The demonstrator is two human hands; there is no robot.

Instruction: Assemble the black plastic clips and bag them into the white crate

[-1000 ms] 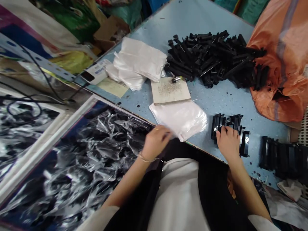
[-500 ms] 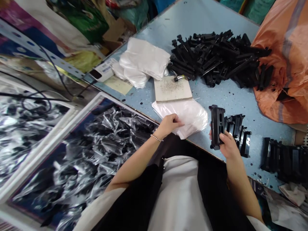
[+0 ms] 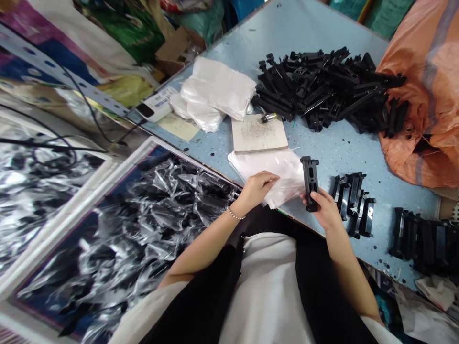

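My right hand (image 3: pixel 324 206) grips an oblong black plastic part (image 3: pixel 310 179) with slots along its face, held upright at the right edge of a stack of thin clear plastic bags (image 3: pixel 287 165). Over the same stack, the fingers of my left hand (image 3: pixel 258 187) are pinched together on the film of a plastic bag. A cardboard pad (image 3: pixel 258 136) lies across the far end of the bags, with a small metal-and-yellow piece (image 3: pixel 268 117) on its back edge. Several like black parts (image 3: pixel 353 200) lie to the right of my right hand.
A big heap of black parts (image 3: pixel 322 91) covers the table's back, beside an orange sack (image 3: pixel 423 110). More parts (image 3: pixel 423 239) stand in a row at right. White bag bundles (image 3: pixel 215 91) lie at back left. Below left, a white-framed tray (image 3: pixel 143 148) holds bagged parts.
My right hand has moved left with the black part, bringing it to the edge of the bag stack and turning it. My left hand has shifted slightly right over the bags.
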